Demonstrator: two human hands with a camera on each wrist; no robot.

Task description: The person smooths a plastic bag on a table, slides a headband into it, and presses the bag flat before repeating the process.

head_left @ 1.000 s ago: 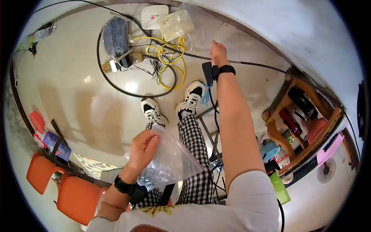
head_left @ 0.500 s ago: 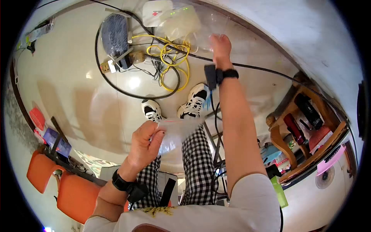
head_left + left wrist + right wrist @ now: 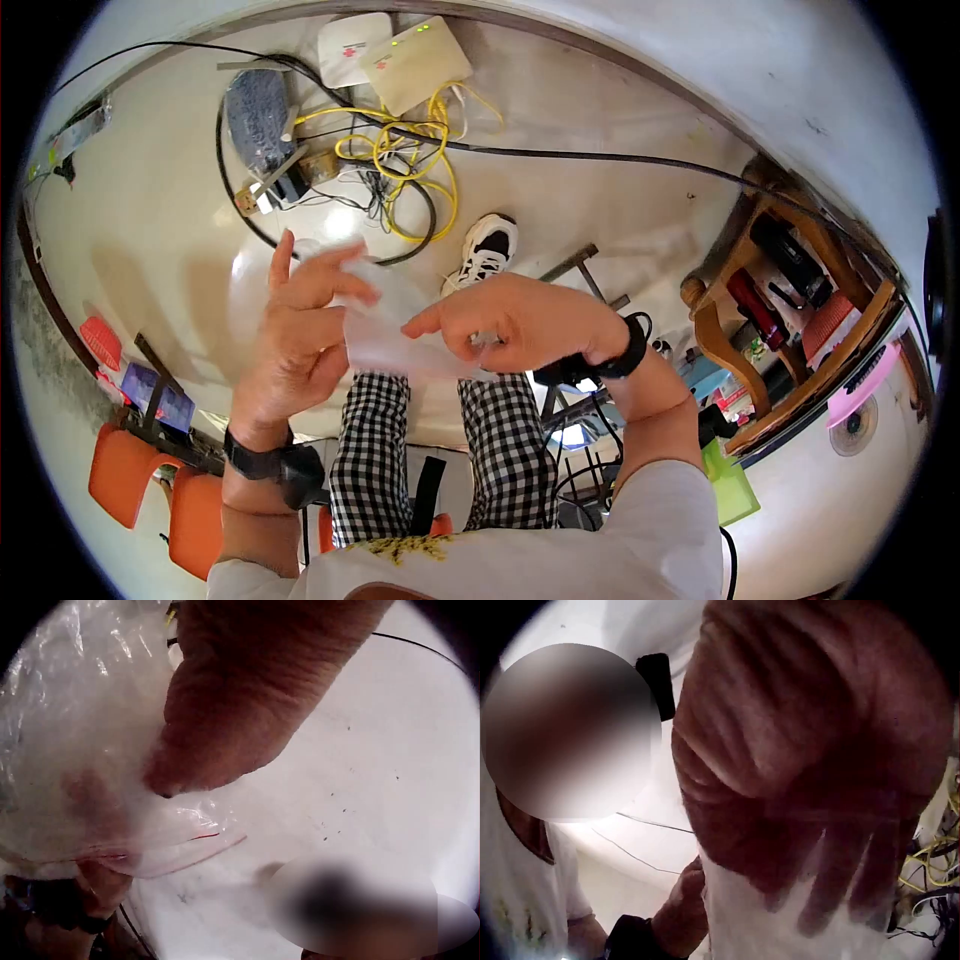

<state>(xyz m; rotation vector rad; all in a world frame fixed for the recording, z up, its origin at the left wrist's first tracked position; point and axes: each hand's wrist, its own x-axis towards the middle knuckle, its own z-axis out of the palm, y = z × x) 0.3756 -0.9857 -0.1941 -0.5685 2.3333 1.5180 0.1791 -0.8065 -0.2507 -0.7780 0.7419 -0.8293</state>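
A clear zip bag (image 3: 385,345) with a red line along its mouth is between the two hands, over the lap. At its left edge my left hand (image 3: 298,335) pinches the plastic, some of its fingers spread upward. The thumb (image 3: 210,750) lies against the bag in the left wrist view. My right hand (image 3: 530,325) is at the bag's other side, index finger pointing left across it. In the right wrist view its straight fingers (image 3: 825,892) show through the film.
On the floor ahead lie two white routers (image 3: 415,65), a tangle of yellow cable (image 3: 400,150) and a wrapped dark oval thing (image 3: 258,115). Orange chairs (image 3: 125,475) stand at left. A wooden rack (image 3: 715,340) with several things stands at right.
The right hand has come back from far out over the floor, where clear film showed beside it, to the bag at the lap. The left hand has moved left and forward, its fingers now more spread.
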